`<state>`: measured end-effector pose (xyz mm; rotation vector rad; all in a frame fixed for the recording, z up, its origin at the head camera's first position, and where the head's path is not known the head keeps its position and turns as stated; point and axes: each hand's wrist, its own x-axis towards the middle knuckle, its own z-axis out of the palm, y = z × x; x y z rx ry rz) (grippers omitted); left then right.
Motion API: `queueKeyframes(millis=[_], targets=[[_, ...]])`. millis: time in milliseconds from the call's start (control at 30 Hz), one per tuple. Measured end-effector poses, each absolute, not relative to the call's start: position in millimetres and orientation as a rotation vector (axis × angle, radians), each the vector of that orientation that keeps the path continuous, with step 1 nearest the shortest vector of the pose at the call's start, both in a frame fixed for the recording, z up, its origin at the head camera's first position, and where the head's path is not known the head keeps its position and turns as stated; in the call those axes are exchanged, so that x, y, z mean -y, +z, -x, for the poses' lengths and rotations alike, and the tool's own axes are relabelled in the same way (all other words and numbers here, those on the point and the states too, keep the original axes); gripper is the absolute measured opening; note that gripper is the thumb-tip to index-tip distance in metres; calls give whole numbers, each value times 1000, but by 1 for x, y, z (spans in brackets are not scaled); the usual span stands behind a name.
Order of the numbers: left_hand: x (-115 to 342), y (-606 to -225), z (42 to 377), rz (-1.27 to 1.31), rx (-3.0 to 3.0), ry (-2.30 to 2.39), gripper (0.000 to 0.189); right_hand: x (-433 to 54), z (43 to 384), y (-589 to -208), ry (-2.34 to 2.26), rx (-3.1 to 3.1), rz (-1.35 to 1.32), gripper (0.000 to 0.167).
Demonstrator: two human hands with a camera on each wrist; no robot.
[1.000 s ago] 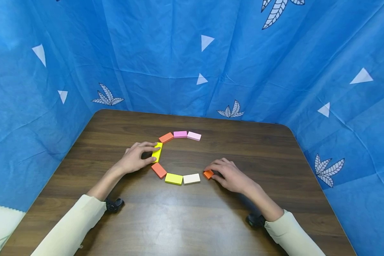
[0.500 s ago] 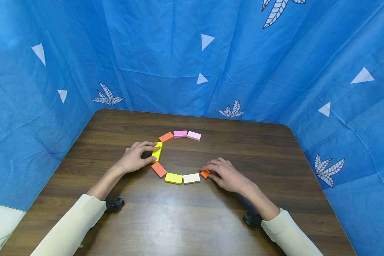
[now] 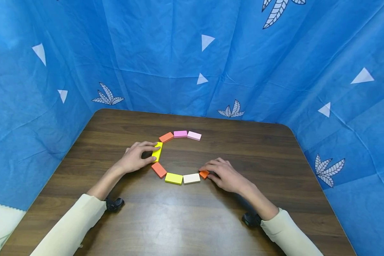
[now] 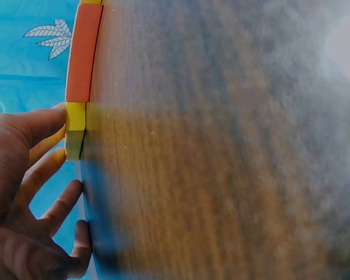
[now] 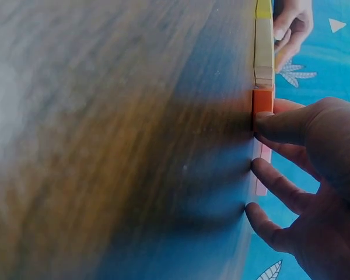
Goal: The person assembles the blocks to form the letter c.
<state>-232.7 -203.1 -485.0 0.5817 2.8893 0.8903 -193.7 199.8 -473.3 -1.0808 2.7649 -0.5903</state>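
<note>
In the head view several flat rectangular blocks lie end to end in a curve that bulges left. At its left side my left hand holds a yellow block, thumb at the near end and fingers over the far part. My right hand pinches an orange block at the curve's near right end, partly hidden by the fingers. That block sits right at the end of a white block. In the right wrist view the thumb lies on the orange block; the other fingertips are spread at the table.
Left of the white block lie a second yellow block and a red-orange block. The far arc has another red-orange block, a pink block and a pale pink block. A blue curtain surrounds the wooden table.
My right hand has slid the orange block leftward, closing the gap to the white block. The left hand stays in place on the yellow block.
</note>
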Motion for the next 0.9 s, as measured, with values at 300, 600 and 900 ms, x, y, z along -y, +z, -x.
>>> queueKeyframes(millis=[300,600,900], targets=[[203,-486,234,-574,-2893,894,48,-200,195,-474,-592,-2772,1085,37],[203,-487,235,-568,-2884,888,49,-203,194,-476,-629,-2769,1071,48],[200,-487,236,-550,-2882,865,56,-218,192,-481,-656,-2798,949,51]])
